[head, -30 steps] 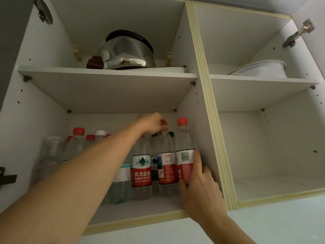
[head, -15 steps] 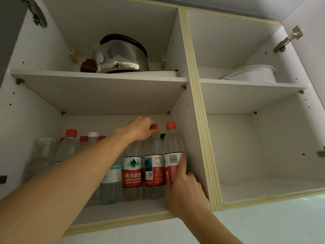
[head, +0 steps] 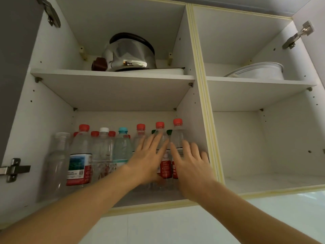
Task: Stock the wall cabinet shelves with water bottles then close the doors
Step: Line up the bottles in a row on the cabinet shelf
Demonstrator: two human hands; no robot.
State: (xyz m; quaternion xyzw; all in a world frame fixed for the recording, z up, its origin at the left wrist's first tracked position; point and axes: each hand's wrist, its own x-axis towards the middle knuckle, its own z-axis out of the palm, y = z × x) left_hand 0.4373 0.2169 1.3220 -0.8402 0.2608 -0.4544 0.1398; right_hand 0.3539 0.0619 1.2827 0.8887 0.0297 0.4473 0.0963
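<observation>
My left hand [head: 149, 159] and right hand [head: 190, 162] are both spread flat, fingers straight, against the red-capped water bottles [head: 165, 155] standing on the lower left shelf [head: 158, 198]. I judge them full, fairly heavy, with smooth thin walls that dent; I'd grip around the labelled waist, not the cap

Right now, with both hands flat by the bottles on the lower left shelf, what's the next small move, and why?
Probably draw both hands back and reach for the doors. The left hand and right hand lie open, fingers straight, holding nothing; the red-capped bottles stand upright in a row on the lower left shelf, and the hinges show the doors open.
</observation>
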